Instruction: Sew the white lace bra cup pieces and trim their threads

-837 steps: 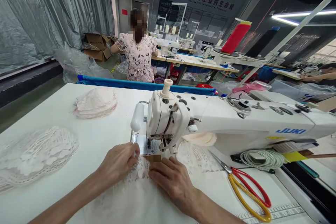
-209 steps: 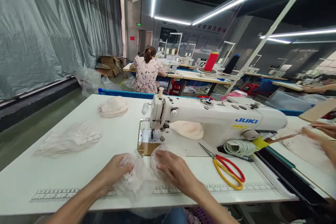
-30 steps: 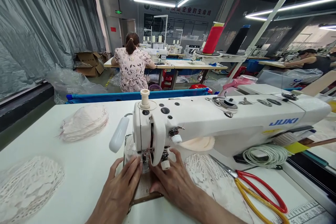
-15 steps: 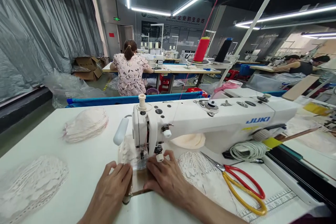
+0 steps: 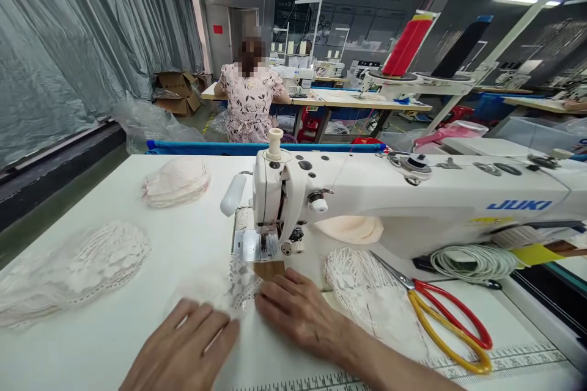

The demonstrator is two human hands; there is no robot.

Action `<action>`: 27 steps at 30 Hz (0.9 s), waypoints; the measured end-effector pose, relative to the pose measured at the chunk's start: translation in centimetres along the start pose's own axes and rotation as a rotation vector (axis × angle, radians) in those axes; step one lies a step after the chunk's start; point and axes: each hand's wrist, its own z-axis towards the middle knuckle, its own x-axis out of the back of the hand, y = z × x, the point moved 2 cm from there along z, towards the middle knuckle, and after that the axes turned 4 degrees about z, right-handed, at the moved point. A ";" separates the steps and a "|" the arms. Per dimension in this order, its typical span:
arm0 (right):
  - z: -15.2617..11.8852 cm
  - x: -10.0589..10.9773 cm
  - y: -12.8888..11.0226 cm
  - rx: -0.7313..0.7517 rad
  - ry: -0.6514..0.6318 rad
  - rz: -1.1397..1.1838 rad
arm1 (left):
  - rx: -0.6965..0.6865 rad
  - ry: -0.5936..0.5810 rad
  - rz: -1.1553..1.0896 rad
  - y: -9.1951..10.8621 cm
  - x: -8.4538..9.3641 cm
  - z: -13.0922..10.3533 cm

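A white lace piece (image 5: 239,281) lies in front of the needle area of the white sewing machine (image 5: 367,195). My left hand (image 5: 190,339) is at its near left side, fingers spread and flat over the tabletop, partly blurred. My right hand (image 5: 298,308) has its fingers bent together at the lace's right edge, beside a brown plate (image 5: 269,270); whatever is under the fingertips is hidden. The metal needle plate (image 5: 247,245) shows bare beneath the presser foot.
Lace stacks lie at left (image 5: 105,253) and behind (image 5: 178,182). Right of my right hand are more lace (image 5: 355,281) and scissors (image 5: 452,324) with red and yellow handles. A person (image 5: 250,98) sits at a table ahead.
The lace has come out from under the presser foot toward me. My left hand has moved nearer and spread its fingers. The camera view has shifted left and down.
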 end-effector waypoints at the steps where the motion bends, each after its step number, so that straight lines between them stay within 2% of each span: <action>1: 0.0 0.2 0.0 0.002 0.007 0.007 | 0.009 -0.043 -0.064 -0.3 -0.3 1.4; 2: 0.0 0.3 0.1 0.003 0.024 0.012 | 0.037 -0.024 -0.120 -0.7 -0.5 2.8; 5: -0.2 0.7 0.5 0.007 0.079 0.016 | 0.016 -0.232 -0.256 -2.3 -2.6 5.4; 7: -0.5 0.7 0.9 0.002 0.093 0.027 | 0.046 -0.355 -0.338 -3.5 -3.8 5.7; 10: -0.7 0.7 1.2 -0.003 0.075 0.066 | 0.143 -0.432 -0.405 -5.0 -4.7 4.9; 15: -0.7 0.4 1.4 -0.035 0.052 0.139 | 0.240 -0.400 -0.401 -6.1 -4.2 4.3; 17: -0.7 0.2 1.6 -0.060 0.046 0.153 | 0.331 -0.392 -0.445 -6.5 -4.2 4.4; 20: -0.5 -0.2 1.8 -0.085 0.031 0.161 | 0.457 -0.442 -0.477 -7.0 -4.6 4.3; 23: -0.3 -0.2 1.9 -0.099 0.040 0.168 | 0.469 -0.456 -0.417 -7.1 -5.1 4.2; 27: -0.1 -0.1 1.9 -0.111 0.035 0.166 | 0.421 -0.397 -0.365 -6.7 -5.2 4.2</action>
